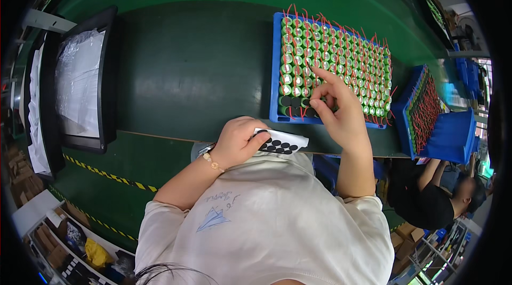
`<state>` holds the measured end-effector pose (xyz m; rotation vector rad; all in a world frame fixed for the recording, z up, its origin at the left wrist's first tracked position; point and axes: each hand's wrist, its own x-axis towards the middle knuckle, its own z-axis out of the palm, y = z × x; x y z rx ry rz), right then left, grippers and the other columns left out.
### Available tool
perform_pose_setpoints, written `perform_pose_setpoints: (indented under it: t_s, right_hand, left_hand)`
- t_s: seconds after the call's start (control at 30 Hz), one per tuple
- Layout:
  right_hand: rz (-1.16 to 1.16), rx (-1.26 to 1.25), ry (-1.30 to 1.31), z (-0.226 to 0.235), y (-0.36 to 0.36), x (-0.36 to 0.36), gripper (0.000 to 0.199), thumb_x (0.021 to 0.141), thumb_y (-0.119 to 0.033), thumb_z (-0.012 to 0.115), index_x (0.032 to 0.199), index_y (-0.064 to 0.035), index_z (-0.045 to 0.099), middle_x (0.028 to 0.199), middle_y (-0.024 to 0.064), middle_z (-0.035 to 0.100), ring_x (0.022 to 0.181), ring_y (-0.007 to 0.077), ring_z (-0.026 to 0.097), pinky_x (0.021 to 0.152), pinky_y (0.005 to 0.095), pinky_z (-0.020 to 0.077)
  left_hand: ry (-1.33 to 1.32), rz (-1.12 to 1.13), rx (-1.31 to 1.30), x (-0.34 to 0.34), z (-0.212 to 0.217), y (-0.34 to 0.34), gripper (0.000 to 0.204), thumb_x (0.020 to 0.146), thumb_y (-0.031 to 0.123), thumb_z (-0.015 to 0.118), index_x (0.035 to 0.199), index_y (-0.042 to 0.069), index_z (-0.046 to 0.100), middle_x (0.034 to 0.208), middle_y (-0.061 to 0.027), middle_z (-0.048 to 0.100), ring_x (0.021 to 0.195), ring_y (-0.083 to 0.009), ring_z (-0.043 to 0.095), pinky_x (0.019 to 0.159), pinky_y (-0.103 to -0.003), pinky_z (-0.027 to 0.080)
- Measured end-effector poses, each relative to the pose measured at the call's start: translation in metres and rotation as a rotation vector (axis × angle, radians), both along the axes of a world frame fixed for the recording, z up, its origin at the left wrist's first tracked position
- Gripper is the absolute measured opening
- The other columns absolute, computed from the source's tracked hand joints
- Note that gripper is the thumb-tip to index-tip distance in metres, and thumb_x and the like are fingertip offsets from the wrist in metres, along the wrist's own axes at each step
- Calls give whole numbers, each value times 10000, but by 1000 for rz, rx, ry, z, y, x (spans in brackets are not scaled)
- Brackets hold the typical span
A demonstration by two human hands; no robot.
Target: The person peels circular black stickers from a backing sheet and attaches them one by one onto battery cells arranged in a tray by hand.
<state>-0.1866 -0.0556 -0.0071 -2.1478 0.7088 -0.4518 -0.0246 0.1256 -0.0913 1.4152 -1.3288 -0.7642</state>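
My left hand (244, 138) grips a white sheet (300, 142) carrying rows of round black stickers (277, 149), thumb on top, at the table's near edge. My right hand (341, 106) is over the near-left part of a blue tray (274, 66). Its thumb and a bent finger come together beside the near row, while another finger points outward. Whatever is between the fingertips is too small to make out. Upright green cylindrical battery cells (330, 45) with red wires fill the tray in rows. Several cells in the near-left corner have black round tops (286, 101).
A second blue tray (408, 109) of wired cells stands at the right, beside a blue bin (450, 135). Black trays (109, 82) with white sheets and clear film stand at the left of the dark green table (192, 66). Another person (421, 194) is at the lower right.
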Motion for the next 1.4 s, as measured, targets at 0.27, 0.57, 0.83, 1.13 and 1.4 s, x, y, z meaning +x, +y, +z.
perform_pose_setpoints:
  t_s: [0.27, 0.57, 0.83, 1.13, 1.4]
  right_hand:
    - [6, 24, 58, 8, -4, 8, 600, 769, 103, 661, 1324, -105, 568, 766, -17, 604, 582, 68, 364, 532, 215, 333]
    - [63, -343, 72, 11, -3, 6, 581, 711, 40, 722, 1257, -131, 621, 786, 6, 655, 703, 213, 561, 648, 340, 446]
    - [174, -451, 19, 10, -13, 7, 486, 704, 32, 721, 1158, -133, 667, 762, -3, 649, 682, 208, 545, 668, 338, 442]
    - [163, -608, 27, 14, -2, 8, 398, 706, -3, 730, 1080, -136, 693, 750, -7, 653, 661, 204, 555, 608, 334, 450]
    - [117, -612, 37, 11, 5, 6, 426, 708, -5, 735, 1109, -136, 671, 748, -13, 655, 656, 207, 557, 610, 338, 456]
  left_hand:
    - [-14, -7, -9, 0, -1, -1, 119, 864, 148, 651, 866, 32, 621, 779, -107, 660, 702, -303, 615, 647, -386, 481]
    - [-12, -28, 11, 0, 2, -2, 125, 872, 158, 640, 858, 34, 628, 769, -102, 659, 705, -302, 616, 653, -390, 481]
    - [-50, -51, -5, 2, 1, -2, 158, 920, 191, 612, 901, 35, 626, 792, -97, 667, 697, -295, 621, 666, -377, 490]
    - [-42, -48, -16, 1, -1, -1, 156, 918, 194, 614, 906, 39, 628, 818, -99, 674, 714, -297, 627, 672, -378, 491]
    - [-39, -50, -7, 1, 2, -2, 160, 920, 191, 610, 914, 34, 638, 803, -101, 667, 708, -298, 620, 668, -378, 487]
